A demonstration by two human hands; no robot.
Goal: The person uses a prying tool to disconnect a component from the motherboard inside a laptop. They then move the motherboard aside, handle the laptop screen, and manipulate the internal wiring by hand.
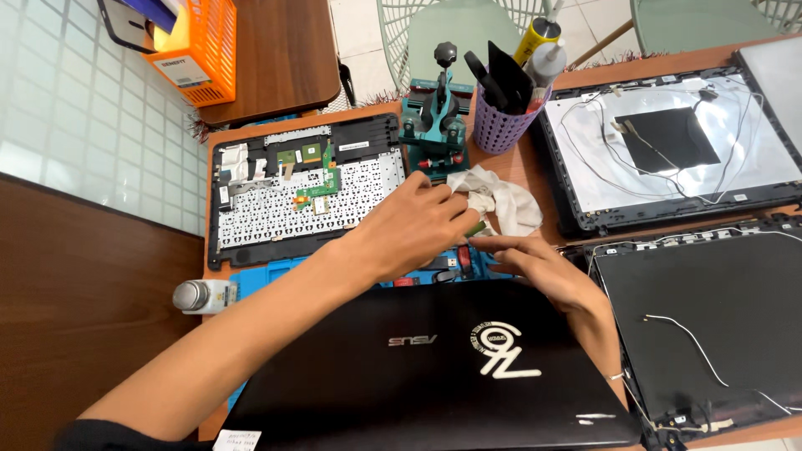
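The wooden table point(276, 42) fills most of the frame; its far edges are cut off at the top and right. At lower centre we see a closed black laptop point(418, 376) bearing a silver emblem and a white round sticker on its lid; its near edge runs out of the frame. At right lie two opened screen shells: the upper shell point(668, 142), pale inside with a dark square patch and thin wires, and the lower shell point(710, 334), black with a white wire, both clipped by the right edge. At centre left sits an opened keyboard base point(292, 192) with a green circuit board point(316, 185). A blue mat point(251, 280) shows beneath it, mostly covered. An orange basket point(205, 46) with a white rectangular label stands at upper left. At top centre we note a teal clamp stand point(434, 125) and a purple cup point(501, 121) of tools and bottles. A white cloth point(501, 205) lies just right of centre.

The left hand point(413, 230) reaches over the mat, fingers curled together near the cloth; the right hand point(543, 267) meets it from the right, fingertips pinched. Between them is a small green object point(476, 228), too hidden to identify, and we cannot tell which hand clamps it. A small silver-capped bottle point(200, 295) lies at left. A white paper slip point(236, 440) is cut off at the bottom edge.
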